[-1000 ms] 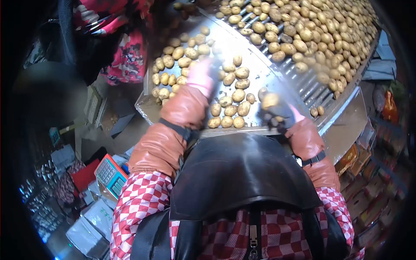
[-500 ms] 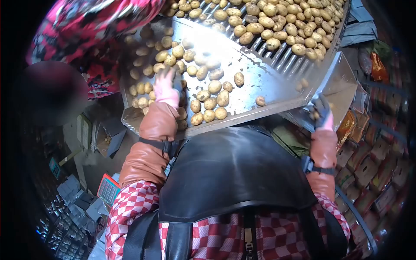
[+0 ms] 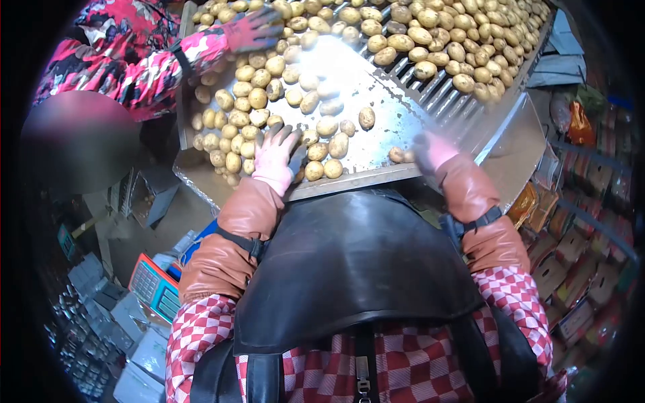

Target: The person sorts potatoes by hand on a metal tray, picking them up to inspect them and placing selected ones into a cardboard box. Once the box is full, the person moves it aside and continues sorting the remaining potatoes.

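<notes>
My left hand (image 3: 275, 156), in a pink glove, lies flat with fingers spread on a heap of small yellow potatoes (image 3: 242, 127) at the near edge of a shiny metal sorting tray (image 3: 376, 144). My right hand (image 3: 430, 149), gloved and motion-blurred, is at the tray's near right edge beside two small potatoes (image 3: 398, 155); whether it holds anything is unclear. A few loose potatoes (image 3: 329, 164) lie between my hands.
A co-worker's gloved hand (image 3: 254, 30) in a red floral sleeve rests on potatoes at the tray's far left. A roller conveyor (image 3: 450, 101) full of potatoes feeds from the upper right. A weighing scale (image 3: 151, 289) stands lower left; cardboard boxes (image 3: 571, 269) are stacked on the right.
My right hand has swung back from the right side chute to the tray's near edge. My left hand slid nearer and rightward. The co-worker's hand has come onto the potatoes.
</notes>
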### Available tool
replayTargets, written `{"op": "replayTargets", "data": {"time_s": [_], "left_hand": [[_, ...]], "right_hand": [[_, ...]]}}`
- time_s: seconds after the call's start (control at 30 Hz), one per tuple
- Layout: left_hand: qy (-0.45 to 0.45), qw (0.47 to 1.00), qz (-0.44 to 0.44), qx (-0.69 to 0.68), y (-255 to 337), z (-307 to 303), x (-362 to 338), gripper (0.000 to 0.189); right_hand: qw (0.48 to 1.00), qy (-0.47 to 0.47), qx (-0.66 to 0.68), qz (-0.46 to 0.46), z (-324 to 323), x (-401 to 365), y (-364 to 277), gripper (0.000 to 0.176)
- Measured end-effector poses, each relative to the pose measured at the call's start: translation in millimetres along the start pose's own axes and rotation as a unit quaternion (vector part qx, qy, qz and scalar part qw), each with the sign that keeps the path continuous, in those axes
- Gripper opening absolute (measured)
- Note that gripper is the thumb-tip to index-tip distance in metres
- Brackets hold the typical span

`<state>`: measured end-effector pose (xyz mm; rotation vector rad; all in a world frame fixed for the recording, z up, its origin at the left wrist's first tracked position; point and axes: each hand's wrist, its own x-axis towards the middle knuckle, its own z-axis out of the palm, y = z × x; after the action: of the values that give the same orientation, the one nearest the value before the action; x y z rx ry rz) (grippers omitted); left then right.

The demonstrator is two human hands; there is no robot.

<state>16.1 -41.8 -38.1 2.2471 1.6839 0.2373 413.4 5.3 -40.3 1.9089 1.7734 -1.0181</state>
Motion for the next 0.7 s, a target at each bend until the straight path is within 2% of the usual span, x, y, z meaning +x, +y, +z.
{"op": "replayTargets", "data": {"time_s": [0.1, 0.13, 0.17, 0.2, 0.23, 0.3, 0.33, 0.4, 0.43, 0.47, 0.53, 0.63, 0.67, 0.7], "left_hand": [[-0.038, 0.996, 0.08, -0.018, 28.3, -5.2, 9.7, 0.051], [-0.053, 0.991, 0.123, -0.017, 31.5, -3.5, 12.3, 0.052], [-0.071, 0.983, 0.169, -0.015, 32.4, -7.0, 15.5, 0.052], [-0.071, 0.983, 0.167, -0.015, 24.4, -3.6, 16.1, 0.052], [-0.077, 0.988, 0.131, 0.007, 9.0, 1.6, 14.1, 0.05], [-0.064, 0.996, 0.036, 0.058, -17.8, 3.8, 9.7, 0.043], [-0.002, 1.0, 0.008, 0.03, -25.6, 3.3, 4.5, 0.037], [-0.038, 0.997, -0.03, 0.053, -25.0, -0.6, -4.9, 0.036], [-0.037, 0.997, -0.032, 0.057, -23.8, 0.8, -6.7, 0.036], [-0.037, 0.998, -0.041, 0.04, -22.3, 5.8, -8.0, 0.035], [-0.039, 0.997, -0.054, 0.027, -18.8, 9.1, -8.0, 0.035], [-0.014, 0.998, -0.052, 0.017, -13.8, 6.4, -5.2, 0.034], [0.045, 0.998, -0.028, 0.037, -8.6, 3.4, -5.1, 0.031], [0.066, 0.997, -0.005, 0.034, -4.7, 1.8, -5.5, 0.03]], "right_hand": [[0.955, -0.032, 0.246, -0.163, 24.9, 13.0, -13.9, 0.049], [0.955, -0.034, 0.244, -0.165, 20.8, 14.6, -19.2, 0.049], [0.957, -0.004, 0.266, -0.117, 14.9, 14.2, -23.6, 0.046], [0.955, 0.027, 0.288, -0.069, 10.4, 15.9, -26.0, 0.042], [0.953, 0.089, 0.26, -0.126, 22.8, 33.1, -8.8, 0.036], [0.935, 0.038, 0.35, -0.05, 2.4, 22.4, -16.3, 0.033], [0.948, 0.06, 0.303, -0.079, -1.0, 21.5, -15.8, 0.033], [0.974, 0.07, 0.172, -0.131, -30.4, -12.3, -61.0, 0.029], [0.963, 0.1, 0.15, -0.201, -23.7, -5.9, -65.9, 0.026], [0.965, 0.095, 0.095, -0.226, -35.2, -19.8, -90.4, 0.031], [0.966, 0.055, -0.019, -0.253, -39.2, -18.3, -128.6, 0.032], [0.954, 0.05, -0.145, -0.256, -0.8, 19.4, -158.7, 0.033], [0.957, 0.021, -0.137, -0.253, 1.2, 24.3, -169.7, 0.033], [0.951, 0.048, -0.142, -0.269, 8.3, 28.6, -172.2, 0.032]]}}
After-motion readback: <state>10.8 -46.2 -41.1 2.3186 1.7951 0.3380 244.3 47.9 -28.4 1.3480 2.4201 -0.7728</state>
